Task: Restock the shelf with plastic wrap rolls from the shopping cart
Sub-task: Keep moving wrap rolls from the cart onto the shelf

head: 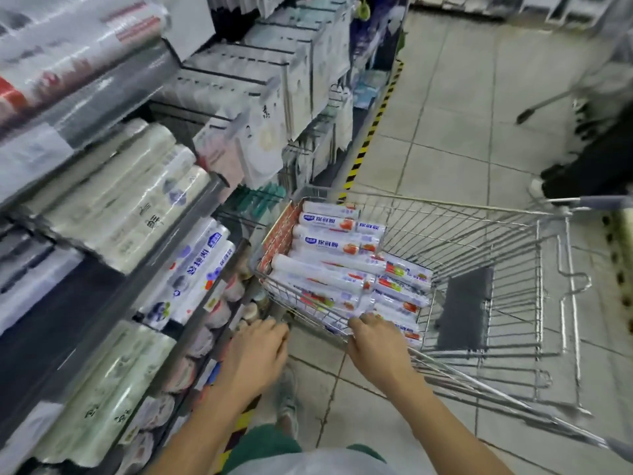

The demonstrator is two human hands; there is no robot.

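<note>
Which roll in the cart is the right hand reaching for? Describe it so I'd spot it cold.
Start at the wire shopping cart beside the shelf. Its left end is piled with white plastic wrap rolls. The right hand reaches over the near rim onto the nearest roll, the one directly under its fingers.

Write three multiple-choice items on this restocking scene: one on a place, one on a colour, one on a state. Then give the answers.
1. Where do the plastic wrap rolls lie in the shopping cart?
A. piled at the end nearest the shelf
B. on the floor under it
C. hung on its handle

2. What colours is the striped tape along the foot of the shelf?
A. red and white
B. yellow and black
C. blue and green

3. What is the right hand doing?
A. resting on the shelf
B. lifting a roll high above the cart
C. reaching over the cart's rim onto the rolls

Answers: 1 A, the rolls fill the cart's shelf end. 2 B, the stripes show yellow and black. 3 C, its fingers lie on the nearest rolls, while the left hand hovers empty beside the cart.
</note>
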